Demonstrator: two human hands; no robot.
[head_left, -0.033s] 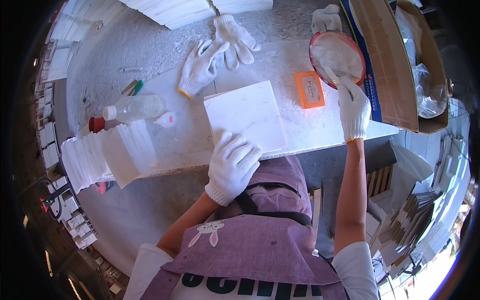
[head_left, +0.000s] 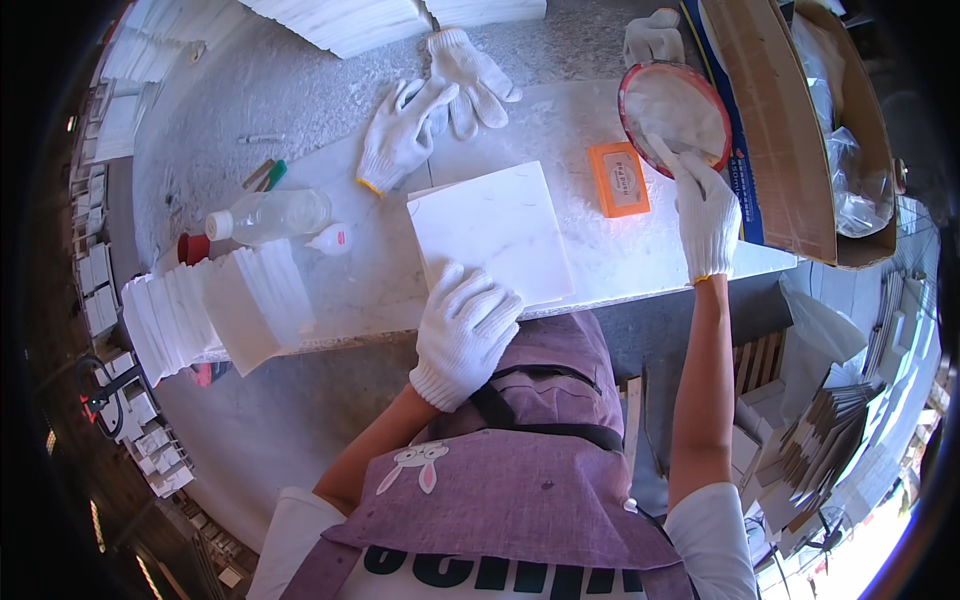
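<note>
My left hand [head_left: 462, 330] flat and open on the white tile [head_left: 495, 232], right hand [head_left: 705, 210] at the red-rimmed bowl [head_left: 672, 112], its grip seemingly closed on a white tool, stone bench [head_left: 300, 110] beneath

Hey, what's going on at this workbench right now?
A person in white work gloves stands at a stone-topped bench. Their left hand lies flat on the near corner of a white square tile. Their right hand reaches into a red-rimmed bowl of white paste, apparently with a small tool. An orange sponge block lies between tile and bowl. A spare pair of gloves, a clear plastic bottle and a stack of white tiles lie farther left.
</note>
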